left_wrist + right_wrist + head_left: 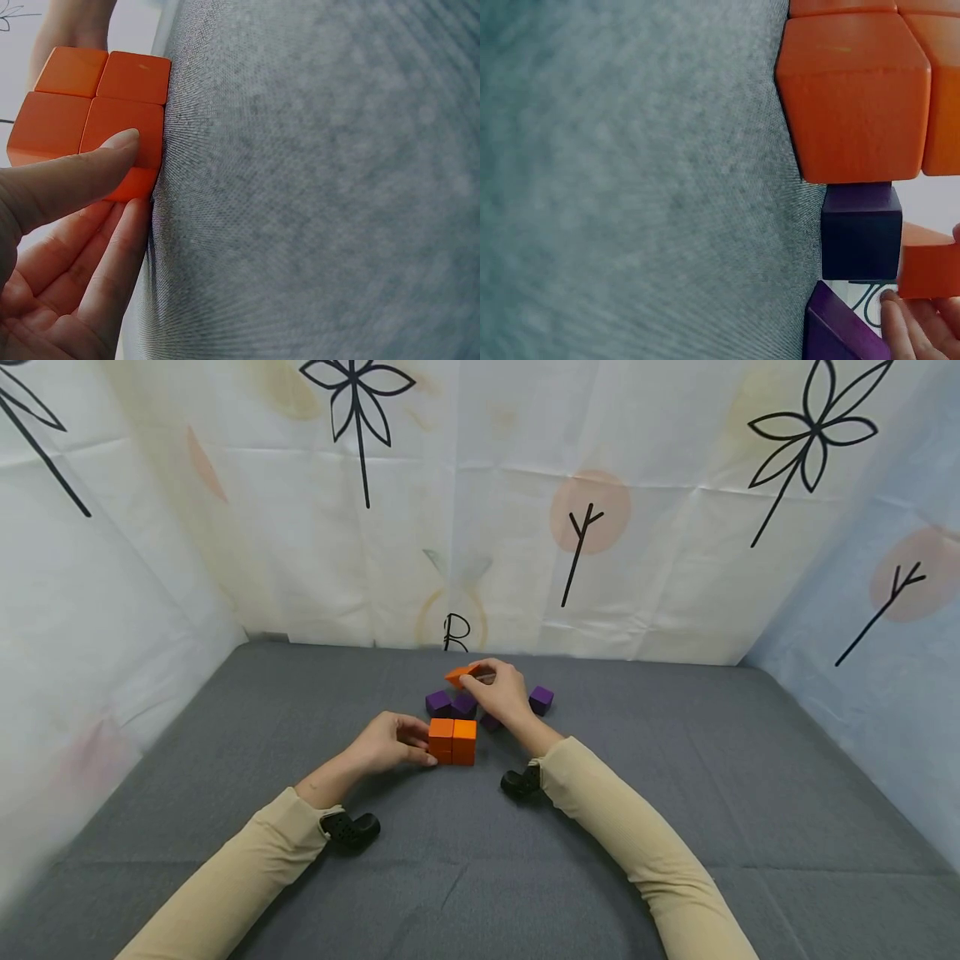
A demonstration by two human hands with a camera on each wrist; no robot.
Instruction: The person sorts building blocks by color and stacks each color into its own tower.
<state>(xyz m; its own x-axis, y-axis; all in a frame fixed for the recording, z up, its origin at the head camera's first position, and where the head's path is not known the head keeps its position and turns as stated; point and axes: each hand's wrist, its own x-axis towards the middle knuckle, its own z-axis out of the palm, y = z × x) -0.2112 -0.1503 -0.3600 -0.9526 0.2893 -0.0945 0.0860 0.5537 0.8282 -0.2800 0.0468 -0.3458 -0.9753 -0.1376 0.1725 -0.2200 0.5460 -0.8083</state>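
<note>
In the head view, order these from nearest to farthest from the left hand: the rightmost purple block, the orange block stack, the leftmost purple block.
1. Orange block stack: right beside the left hand.
2. Leftmost purple block: behind the stack.
3. Rightmost purple block: right of the right hand.

Tabletop booth, printed cloth walls

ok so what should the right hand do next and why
Probably bring the orange piece over the orange blocks: the right hand holds it off the table, their top is bare, and the left hand touches their side, so it could steady them.
</note>
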